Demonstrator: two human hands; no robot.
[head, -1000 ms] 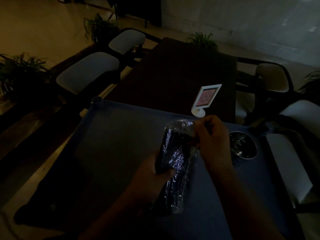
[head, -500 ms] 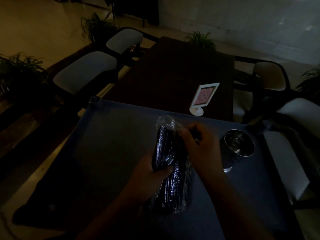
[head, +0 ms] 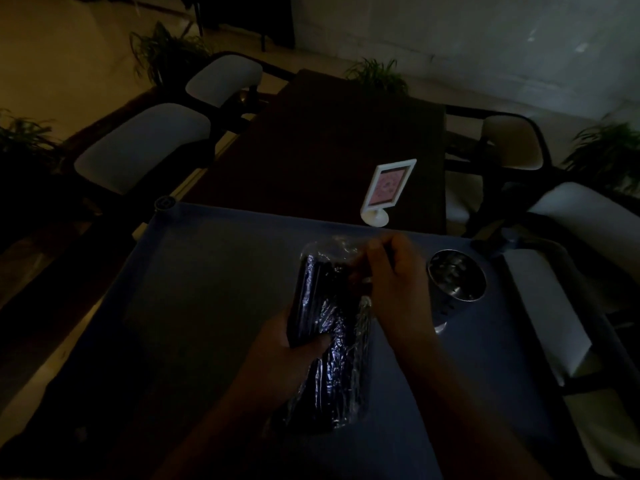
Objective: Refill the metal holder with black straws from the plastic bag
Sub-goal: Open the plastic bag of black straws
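Bag [head: 337, 375] gripped midway by left hand [head: 289, 351], pinched atop by right hand [head: 398, 282].

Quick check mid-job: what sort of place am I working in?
Probably a dimly lit café or restaurant dining area: a long dark table carries a small framed sign, padded chairs line both its sides, and a metal holder stands on the blue surface.

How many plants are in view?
4 plants: one at the far left edge, one behind the left chairs, one past the dark table's far end, one at the right edge. Darkness may hide others.
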